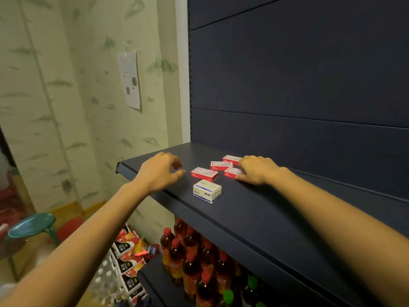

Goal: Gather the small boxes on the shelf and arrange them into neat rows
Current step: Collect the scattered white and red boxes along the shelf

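— What is the left hand [159, 171] doing?
— Its grip is loose, with the fingers half curled and holding nothing. It hovers palm down over the shelf [265, 209], just left of the nearest red box [204, 173].
— And the right hand [257, 170]?
— Palm down, fingers bent onto two red boxes [230, 172] further right. I cannot tell whether it is pinching or only touching. A white-and-blue box [207, 191] stands in front, apart from both hands.

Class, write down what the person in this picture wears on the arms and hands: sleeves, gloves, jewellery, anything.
Nothing worn shows. The left hand and right hand are bare: no gloves, rings, watch or bracelet visible. The left forearm and right forearm are bare too, no sleeve in view.
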`<state>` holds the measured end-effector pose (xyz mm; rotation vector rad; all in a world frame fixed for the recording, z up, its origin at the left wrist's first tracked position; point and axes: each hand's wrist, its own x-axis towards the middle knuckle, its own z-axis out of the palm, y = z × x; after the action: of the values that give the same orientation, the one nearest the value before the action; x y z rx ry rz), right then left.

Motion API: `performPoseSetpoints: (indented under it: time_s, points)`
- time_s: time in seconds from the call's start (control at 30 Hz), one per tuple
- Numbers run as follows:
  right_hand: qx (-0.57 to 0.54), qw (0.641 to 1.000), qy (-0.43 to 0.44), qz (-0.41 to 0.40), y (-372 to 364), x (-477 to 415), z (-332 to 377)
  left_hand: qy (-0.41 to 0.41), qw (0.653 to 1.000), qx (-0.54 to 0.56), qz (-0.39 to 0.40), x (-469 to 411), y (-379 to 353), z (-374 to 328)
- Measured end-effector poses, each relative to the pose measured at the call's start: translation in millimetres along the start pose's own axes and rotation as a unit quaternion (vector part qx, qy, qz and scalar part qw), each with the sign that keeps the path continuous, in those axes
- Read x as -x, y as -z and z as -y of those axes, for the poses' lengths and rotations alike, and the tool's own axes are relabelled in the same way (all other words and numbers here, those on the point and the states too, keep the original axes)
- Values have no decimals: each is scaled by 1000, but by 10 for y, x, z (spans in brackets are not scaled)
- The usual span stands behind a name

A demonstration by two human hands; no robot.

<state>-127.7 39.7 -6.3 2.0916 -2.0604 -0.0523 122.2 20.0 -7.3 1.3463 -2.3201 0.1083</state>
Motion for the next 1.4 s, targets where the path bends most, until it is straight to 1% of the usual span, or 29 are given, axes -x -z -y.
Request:
performPoseSetpoints:
  time_s: [0.13, 0.23, 0.3, 0.43, 0.5, 0.57, 0.67, 0.77, 0.83, 0.97, 1.13, 1.4]
  points:
    - [31, 999, -16, 21, -104, -148, 54, -22, 999, 20, 23, -281, -151, 191]
    - [28, 999, -18, 13, -61, -136, 47, -60, 994, 73, 62, -517, -253, 278]
    - [25, 999, -22, -6, 5, -68, 20, -93, 981, 124, 118, -667, -297, 321]
    - [20, 997, -50, -63, 108, 142, -46, -150, 940, 193, 240, -915, -393, 373]
    - [21, 994, -71, -84, 137, 273, -73, -176, 922, 198, 281, -1004, -467, 369]
    - [11, 991, -98, -95, 145, 424, -86, -201, 911, 199, 300, -1074, -531, 375]
    - [-21, 984, -148, -97, 138, 682, -78, -230, 908, 202, 287, -1165, -555, 395]
    - [-48, 974, -201, -96, 139, 971, -68, -276, 920, 168, 224, -1254, -488, 271]
    - [-50, 967, -230, -93, 133, 1183, -75, -315, 917, 170, 179, -1276, -416, 72]
    - [-30, 952, -289, -94, 148, 1677, -129, -380, 883, 243, 132, -1167, -282, -491]
    - [-19, 933, -343, -104, 248, 2422, -248, -447, 839, 294, 99, -837, -137, -1342]
    - [-18, 894, -437, -99, 498, 3881, -399, -518, 789, 307, 124, -31, 12, -2705]
